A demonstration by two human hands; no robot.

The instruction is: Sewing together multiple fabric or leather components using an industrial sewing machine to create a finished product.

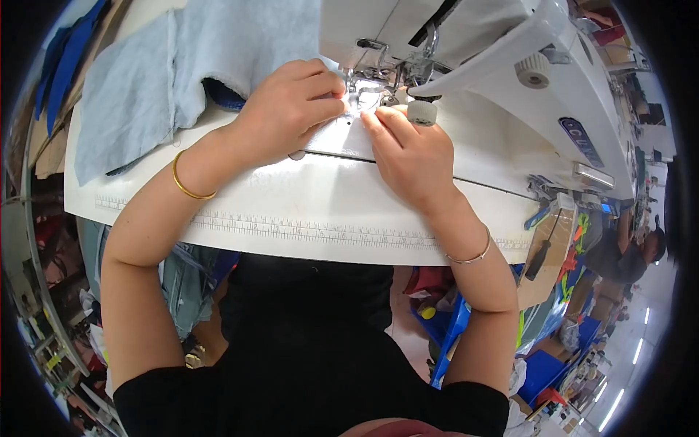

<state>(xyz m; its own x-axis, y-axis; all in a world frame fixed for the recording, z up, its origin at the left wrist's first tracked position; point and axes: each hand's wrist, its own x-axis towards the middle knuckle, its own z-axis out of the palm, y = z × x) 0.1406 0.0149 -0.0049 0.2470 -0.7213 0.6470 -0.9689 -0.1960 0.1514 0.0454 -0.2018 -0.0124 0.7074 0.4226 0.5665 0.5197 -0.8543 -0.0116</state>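
Note:
My left hand (295, 109) is at the needle area of a white sewing machine (502, 102), its thumb and fingers pinched just left of the presser foot (352, 98). Close on the other side, my right hand (415, 153) has its fingers bent together, their tips beside the lit needle plate (342, 138). Whatever either hand pinches is too small or too bright to make out. Light blue padded fabric (240, 44) lies behind my left hand, with a dark blue underside showing at a fold.
A printed ruler scale (320, 231) runs along the front of the white sewing table (291, 186). At the table's right end are a cardboard piece (542, 269) and a dark-handled screwdriver (538, 261). Another person (630, 255) is farther right. Blue fabric strips (62, 69) hang at the far left.

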